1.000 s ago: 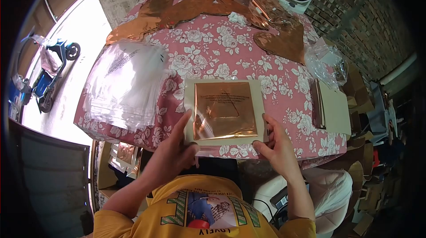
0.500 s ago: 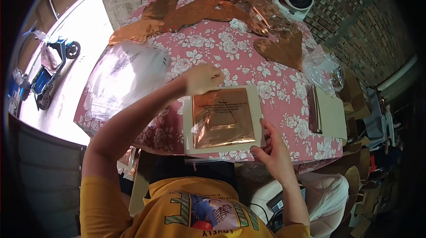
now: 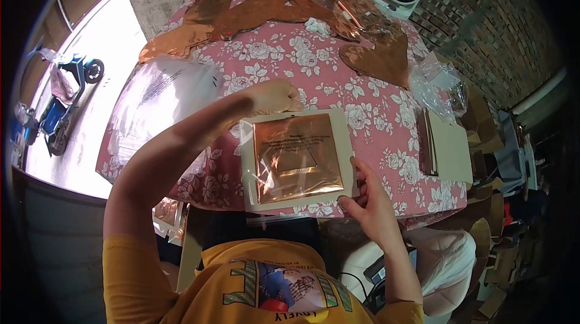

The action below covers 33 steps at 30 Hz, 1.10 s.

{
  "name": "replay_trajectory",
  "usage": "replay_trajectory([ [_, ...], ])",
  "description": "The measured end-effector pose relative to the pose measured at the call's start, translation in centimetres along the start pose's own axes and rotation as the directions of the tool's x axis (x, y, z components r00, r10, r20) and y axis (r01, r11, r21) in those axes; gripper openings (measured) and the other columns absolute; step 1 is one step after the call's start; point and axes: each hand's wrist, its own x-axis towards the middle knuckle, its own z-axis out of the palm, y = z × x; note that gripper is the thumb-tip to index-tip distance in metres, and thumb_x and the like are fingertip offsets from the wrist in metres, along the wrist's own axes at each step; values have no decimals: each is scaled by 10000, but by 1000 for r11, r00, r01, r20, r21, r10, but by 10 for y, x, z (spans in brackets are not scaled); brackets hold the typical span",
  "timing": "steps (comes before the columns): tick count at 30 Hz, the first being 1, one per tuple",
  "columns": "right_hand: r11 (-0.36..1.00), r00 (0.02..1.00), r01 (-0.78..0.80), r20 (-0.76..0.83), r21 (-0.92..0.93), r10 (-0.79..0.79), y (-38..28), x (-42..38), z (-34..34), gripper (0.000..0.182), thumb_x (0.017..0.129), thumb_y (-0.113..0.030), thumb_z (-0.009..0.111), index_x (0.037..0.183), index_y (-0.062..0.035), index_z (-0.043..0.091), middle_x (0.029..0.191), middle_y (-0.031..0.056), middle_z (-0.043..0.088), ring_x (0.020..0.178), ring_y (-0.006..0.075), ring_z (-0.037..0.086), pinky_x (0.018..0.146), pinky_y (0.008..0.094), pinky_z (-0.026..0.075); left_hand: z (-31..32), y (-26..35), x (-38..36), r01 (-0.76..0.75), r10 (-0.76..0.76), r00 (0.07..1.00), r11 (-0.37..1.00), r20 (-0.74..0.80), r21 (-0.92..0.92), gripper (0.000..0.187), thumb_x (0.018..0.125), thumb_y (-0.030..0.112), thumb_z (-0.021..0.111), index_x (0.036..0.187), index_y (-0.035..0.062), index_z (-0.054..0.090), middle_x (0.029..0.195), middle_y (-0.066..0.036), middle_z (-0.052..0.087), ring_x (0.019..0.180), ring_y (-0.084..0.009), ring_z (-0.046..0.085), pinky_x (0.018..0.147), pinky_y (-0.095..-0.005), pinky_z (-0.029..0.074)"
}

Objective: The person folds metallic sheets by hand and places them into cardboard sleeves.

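Pinching the far edge of a clear sleeve over a copper foil sheet, the left hand is shown closed; right hand, fingers spread, steadies the cream backing card at tabletop edge. Thin film could be torn or foil creased w/ uneven pull.

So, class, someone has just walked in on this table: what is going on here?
A person in a yellow shirt works at a table with a pink floral cloth. Their right hand steadies the near right corner of a beige card bearing a copper foil sheet in clear wrap. Their left hand is closed at the card's far edge. A stack of clear bags lies to the left, and copper foil shapes lie farther back.
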Motion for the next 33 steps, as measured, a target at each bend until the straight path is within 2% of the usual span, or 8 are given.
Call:
replay_trajectory([
  [11,999,999,-35,19,28,34,-2,1,-1,760,836,-14,711,1490,-78,328,1219,149,517,828,183,603,747,303,531,-6,3,9,67,-56,994,991,98,-113,312,994,293,550,939,7,662,828,-25,652,806,-108,588,721,-300,482],
  [17,999,1000,-23,21,28,22,0,4,1,760,838,-38,714,1490,-75,326,1208,158,522,822,195,619,748,312,537,-3,0,14,87,-74,993,985,93,-148,366,917,354,634,996,0,688,891,-68,670,819,-148,583,783,-340,476],
  [19,999,999,-28,25,31,27,0,4,1,762,836,-42,718,1489,-73,327,1210,158,521,827,197,620,749,311,537,0,2,13,28,-6,996,969,88,-247,334,974,336,586,863,28,647,735,-29,618,611,-113,580,582,-278,468],
  [21,999,999,-34,28,35,33,1,4,1,764,834,-46,722,1488,-72,328,1211,159,521,832,198,621,750,311,537,0,2,14,56,-34,995,969,93,-240,332,968,336,597,858,26,645,724,-30,616,614,-111,583,578,-278,468],
  [23,999,999,31,29,16,-31,4,5,2,779,838,57,691,1500,-67,300,1138,100,520,805,129,616,666,255,557,0,2,14,82,-61,993,969,97,-234,330,961,336,609,854,25,643,714,-30,615,616,-108,586,574,-279,468],
  [26,999,998,49,32,11,-50,4,5,1,779,838,58,689,1500,-66,299,1135,101,527,805,126,615,668,250,555,-2,7,10,86,-63,993,967,102,-239,330,949,336,634,844,24,638,700,-28,613,604,-106,582,562,-272,464],
  [28,999,999,22,28,37,-23,3,4,2,767,832,7,709,1491,-74,324,1144,115,518,809,155,601,703,274,542,-4,7,10,128,-101,988,962,120,-240,402,885,352,688,1003,-32,702,861,-91,687,777,-149,609,681,-328,480],
  [33,997,1000,6,17,75,-7,4,3,2,760,824,-43,731,1482,-83,355,1153,125,507,808,173,579,734,291,526,-5,5,12,113,-91,990,967,105,-227,413,887,362,695,952,-45,702,809,-89,680,737,-146,609,643,-328,473],
])
